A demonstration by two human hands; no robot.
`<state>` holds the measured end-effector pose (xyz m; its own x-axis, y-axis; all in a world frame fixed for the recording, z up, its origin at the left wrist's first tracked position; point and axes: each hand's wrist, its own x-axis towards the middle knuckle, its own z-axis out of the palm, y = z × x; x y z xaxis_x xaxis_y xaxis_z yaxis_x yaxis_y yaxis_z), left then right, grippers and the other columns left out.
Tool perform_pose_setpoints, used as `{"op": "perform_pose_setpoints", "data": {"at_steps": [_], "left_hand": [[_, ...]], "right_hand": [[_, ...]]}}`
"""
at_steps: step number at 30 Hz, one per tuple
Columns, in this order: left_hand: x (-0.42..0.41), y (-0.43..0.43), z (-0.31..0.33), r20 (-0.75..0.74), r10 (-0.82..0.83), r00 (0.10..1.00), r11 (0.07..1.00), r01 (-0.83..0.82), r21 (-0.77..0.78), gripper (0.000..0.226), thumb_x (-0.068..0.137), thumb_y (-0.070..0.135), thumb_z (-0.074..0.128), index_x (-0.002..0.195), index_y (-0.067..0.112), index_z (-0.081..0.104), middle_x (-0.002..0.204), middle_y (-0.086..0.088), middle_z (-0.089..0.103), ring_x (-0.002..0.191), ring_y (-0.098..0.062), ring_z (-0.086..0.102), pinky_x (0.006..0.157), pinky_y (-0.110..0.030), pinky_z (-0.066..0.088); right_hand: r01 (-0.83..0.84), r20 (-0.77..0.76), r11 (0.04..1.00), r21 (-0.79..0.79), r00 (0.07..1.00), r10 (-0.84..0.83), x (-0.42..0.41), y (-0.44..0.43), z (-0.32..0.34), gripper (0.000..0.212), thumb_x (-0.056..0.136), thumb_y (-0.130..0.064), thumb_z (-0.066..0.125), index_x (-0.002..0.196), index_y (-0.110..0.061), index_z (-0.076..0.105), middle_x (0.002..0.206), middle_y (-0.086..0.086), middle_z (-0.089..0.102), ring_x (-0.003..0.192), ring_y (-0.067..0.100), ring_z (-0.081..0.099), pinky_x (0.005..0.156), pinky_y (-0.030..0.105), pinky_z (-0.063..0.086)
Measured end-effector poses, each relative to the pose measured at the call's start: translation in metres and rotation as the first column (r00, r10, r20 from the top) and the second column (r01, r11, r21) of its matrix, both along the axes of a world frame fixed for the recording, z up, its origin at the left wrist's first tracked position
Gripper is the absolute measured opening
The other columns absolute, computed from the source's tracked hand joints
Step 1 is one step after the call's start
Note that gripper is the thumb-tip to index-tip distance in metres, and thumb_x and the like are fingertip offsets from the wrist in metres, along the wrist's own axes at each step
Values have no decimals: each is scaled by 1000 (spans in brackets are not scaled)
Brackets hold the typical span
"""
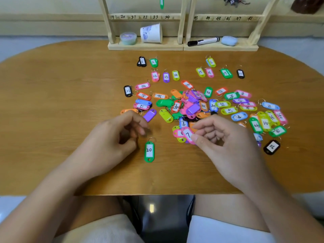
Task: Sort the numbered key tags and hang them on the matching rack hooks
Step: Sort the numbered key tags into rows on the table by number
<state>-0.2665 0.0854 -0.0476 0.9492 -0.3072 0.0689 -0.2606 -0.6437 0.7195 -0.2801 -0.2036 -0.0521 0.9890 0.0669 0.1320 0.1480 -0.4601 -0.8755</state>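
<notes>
Sorting is under way. Pink tag 7 is pinched by the right hand; nothing is held in the loose left hand. Next it probably should be laid beside tag 6.

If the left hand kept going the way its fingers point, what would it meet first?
Likely the purple tag just beyond the left hand, then the tag pile; its height above the table is unclear.

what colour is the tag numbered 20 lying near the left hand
Green, with a white label; the tag numbered 20 shows clearly in the head view.
</notes>
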Motion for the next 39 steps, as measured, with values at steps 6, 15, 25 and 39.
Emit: {"op": "perform_pose_setpoints", "data": {"at_steps": [6,15,25,39], "left_hand": [[13,1,-8,140,131,982,988,-141,64,32,94,6,73,108,34,70,100,15,72,88,-10,63,71,-9,42],[40,-23,-9,310,148,939,941,-230,250,24,90,44,78,111,33,71,99,16,59,79,-6,62,67,-34,55],[48,-33,-4,393,109,913,814,-309,492,20,91,40,70,99,24,77,87,3,67,76,-27,67,60,-39,55],[7,-2,-7,180,364,914,917,-386,104,12,94,28,79,100,32,70,90,15,68,81,-4,65,67,-15,45]], "right_hand": [[88,82,995,47,992,-92,-7,11,-12,21,92,-12,80,103,-29,77,86,-11,74,85,14,72,71,17,55],[205,321,978,-34,929,-183,-12,15,-25,14,94,-14,79,105,-22,77,91,-12,69,85,16,67,69,34,57],[172,337,984,-53,930,-145,-12,12,-27,13,92,-15,80,103,-21,76,93,-16,70,86,13,68,71,28,56],[179,215,982,57,958,-187,-9,13,-29,17,91,-19,83,106,-25,77,90,-16,75,90,12,74,75,19,58]]}}
